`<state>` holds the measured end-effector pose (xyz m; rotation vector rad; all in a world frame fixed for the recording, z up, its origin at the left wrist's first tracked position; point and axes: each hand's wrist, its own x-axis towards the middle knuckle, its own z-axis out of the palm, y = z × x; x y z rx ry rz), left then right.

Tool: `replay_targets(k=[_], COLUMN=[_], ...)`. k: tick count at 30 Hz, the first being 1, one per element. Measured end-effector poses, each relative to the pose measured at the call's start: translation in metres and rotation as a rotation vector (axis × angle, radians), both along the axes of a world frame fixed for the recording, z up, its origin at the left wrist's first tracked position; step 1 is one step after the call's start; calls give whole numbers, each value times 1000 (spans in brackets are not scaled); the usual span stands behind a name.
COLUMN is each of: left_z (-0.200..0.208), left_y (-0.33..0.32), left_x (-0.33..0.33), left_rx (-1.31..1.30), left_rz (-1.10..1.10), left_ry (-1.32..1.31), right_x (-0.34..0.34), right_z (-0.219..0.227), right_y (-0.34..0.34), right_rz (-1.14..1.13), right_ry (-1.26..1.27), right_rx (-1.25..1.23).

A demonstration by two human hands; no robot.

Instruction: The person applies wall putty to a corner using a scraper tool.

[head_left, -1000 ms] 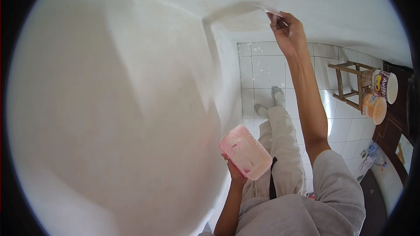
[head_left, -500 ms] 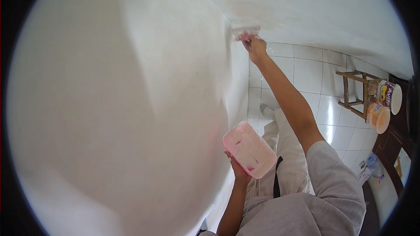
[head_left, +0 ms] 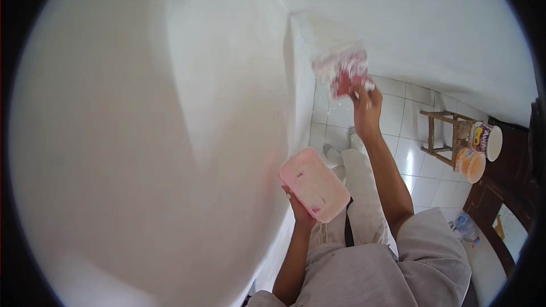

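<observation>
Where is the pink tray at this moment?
In the head view, the pink tray is right of and below centre, held by the left hand, partly covering the pale trousers.

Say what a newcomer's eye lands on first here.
Probably the pink tray in the left hand, just below mid-frame. Next, the blurred red scraper, smeared white, in the right hand above it, near the wall corner. Then, toward the right edge, the orange tub and white-and-purple tub by a wooden stool.
</observation>
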<state>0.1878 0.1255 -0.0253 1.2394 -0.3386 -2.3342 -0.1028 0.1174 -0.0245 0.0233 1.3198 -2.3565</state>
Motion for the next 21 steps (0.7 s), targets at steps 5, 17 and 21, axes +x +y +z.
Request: replay_targets(k=[5,17,21], left_z=[40,151,190], left_y=[5,53,75], left_x=[-17,-23,-29], left_rx=[-161,-316,-271], left_rz=[-41,-137,-133], left_ry=[43,420,772], right_x=[64,114,135], right_z=[60,262,311], right_y=[93,221,255], right_rz=[226,414,363], right_ry=[27,1223,1556], right_rx=[79,372,311])
